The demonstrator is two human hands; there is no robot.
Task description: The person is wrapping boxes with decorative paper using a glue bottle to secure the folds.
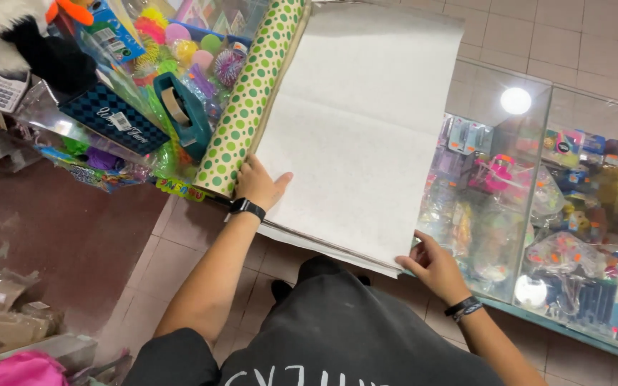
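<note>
A stack of large sheets of wrapping paper [355, 129] lies white side up on a glass counter, its near edge hanging past the counter. Along its left side the paper curls into a roll [248, 93] with green dots on cream. My left hand [257, 184] rests on the near end of that roll, thumb lying on the white sheet. My right hand [432, 266] pinches the near right corner of the sheets. Both wrists wear dark bands.
A teal tape dispenser [180, 114] and a dark patterned box [112, 118] sit left of the roll among colourful toys. The glass display case [538, 214] to the right holds several packaged toys. Tiled floor lies below, with bags at the lower left.
</note>
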